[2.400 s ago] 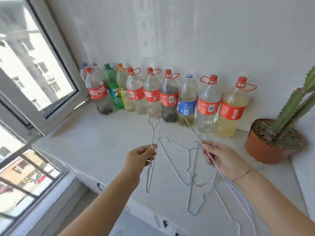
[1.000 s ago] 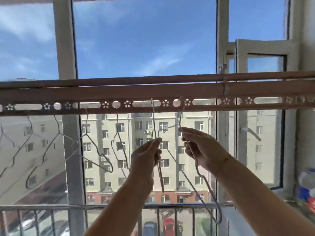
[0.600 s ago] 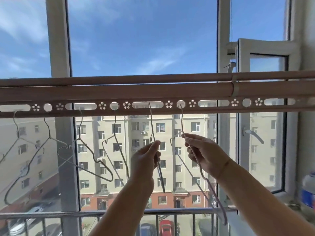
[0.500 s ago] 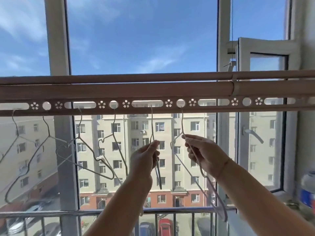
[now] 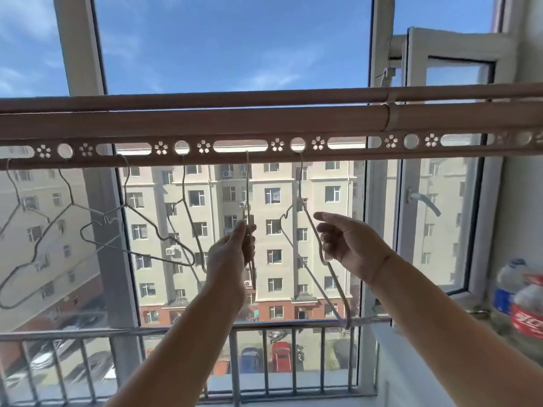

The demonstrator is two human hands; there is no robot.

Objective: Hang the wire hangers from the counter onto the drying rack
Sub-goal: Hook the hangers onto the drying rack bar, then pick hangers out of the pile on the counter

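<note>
1. Drying rack (image 5: 264, 124) stretches right across the window: two brown rails and, under them, a strip punched with flowers, round holes and long slots.
2. Left hand (image 5: 229, 259) is up under the middle of the strip, fingers (image 5: 241, 230) closed in a pinch on the neck of a wire hanger (image 5: 247, 186).
3. That hanger's hook is in the long slot just above the hand, and it hangs edge-on and straight down, so it reads as little more than a line.
4. Right hand (image 5: 349, 248) is up beside it, fingers (image 5: 326, 217) spread and relaxed, gripping nothing.
5. Right in front of those open fingers hangs the second hanger (image 5: 300, 183), hooked through the round hole next to the slot, its body slanting down to the right.
6. Whether a fingertip touches that wire, I cannot tell.
7. Over on the left, more hangers (image 5: 158, 256) dangle from the same strip at mixed angles.
8. Far right edge: blurred plastic bottles (image 5: 526, 306), one with a red label.
9. Beyond the glass: a balcony railing (image 5: 176, 330), a pale apartment block, parked cars and blue sky.
</note>
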